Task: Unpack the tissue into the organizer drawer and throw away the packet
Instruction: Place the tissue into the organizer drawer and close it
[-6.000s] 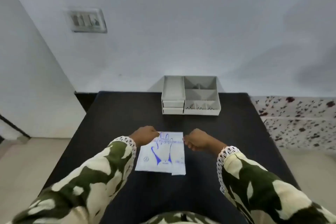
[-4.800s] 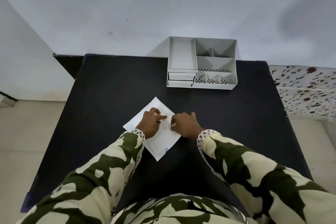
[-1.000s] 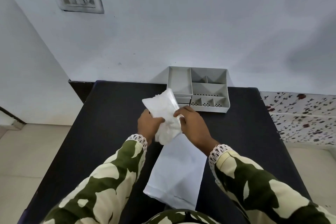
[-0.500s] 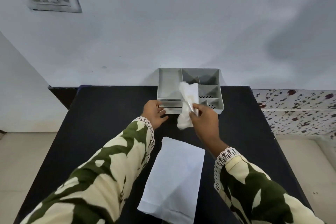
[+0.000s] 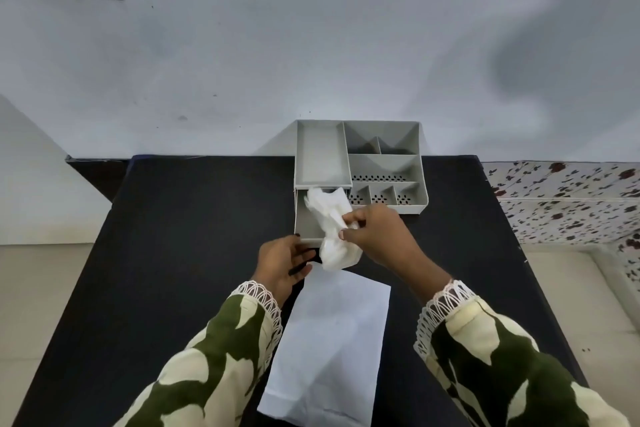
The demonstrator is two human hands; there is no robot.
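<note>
Tissue, white and crumpled, is pinched in the fingers of the right hand. Its upper part lies over the open drawer of the grey organizer; its lower part hangs past the drawer front toward the worktop. The drawer is pulled out from the organizer's left section, below a shallow tray. The left hand rests at the drawer's front edge, fingers loosely curled and slightly spread, gripping nothing that can be seen; contact with the drawer front cannot be confirmed. Packet, flat and white, lies on the black worktop between the two forearms, just below the hands. The organizer stands at the far edge of the worktop against the wall. Both sleeves show a green and cream pattern with lace cuffs.
</note>
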